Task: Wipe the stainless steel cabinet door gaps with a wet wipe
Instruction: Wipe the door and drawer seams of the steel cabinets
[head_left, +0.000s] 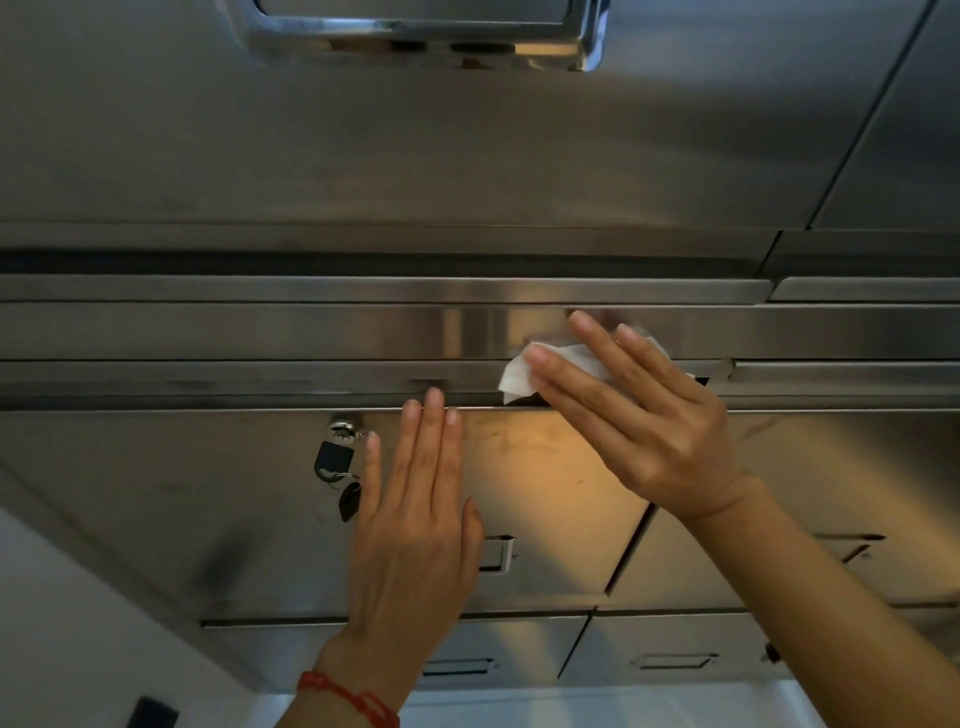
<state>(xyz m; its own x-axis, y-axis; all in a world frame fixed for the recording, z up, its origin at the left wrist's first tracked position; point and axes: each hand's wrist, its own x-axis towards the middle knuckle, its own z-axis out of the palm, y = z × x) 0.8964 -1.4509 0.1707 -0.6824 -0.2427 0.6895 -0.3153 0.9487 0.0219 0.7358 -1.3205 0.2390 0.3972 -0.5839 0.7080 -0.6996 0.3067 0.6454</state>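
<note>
- Brushed stainless steel cabinet front (218, 171) filling the view, crossed by horizontal ledges and dark door gaps, with a chrome recessed handle (423, 31) at the top edge
- Right hand (639, 415) laid flat, fingers straight and lightly spread, pressing a crumpled white wet wipe (524, 371) against the gap (260, 402) above the lower door, near the corner where two doors meet
- Wipe mostly hidden under the fingers, one loose flap hanging down over the dark slot
- Left hand (415, 525) open, fingers straight and close together, resting flat on the lower door (545, 493), tips just below the same gap, holding nothing; red cord bracelet (348, 696) at the wrist
- Small lock with black key fobs (337, 467) hanging just left of the left hand, apart from it
- Rows of smaller drawers with recessed pulls (498, 555) below
- Likely risks from here: flat-finger pressure only skimming the ledge and leaving grime deep in the slot; loose flap snagging or bunching at the door corner; fingertips catching a sharp steel edge; left hand leaving prints on the door or knocking the keys
</note>
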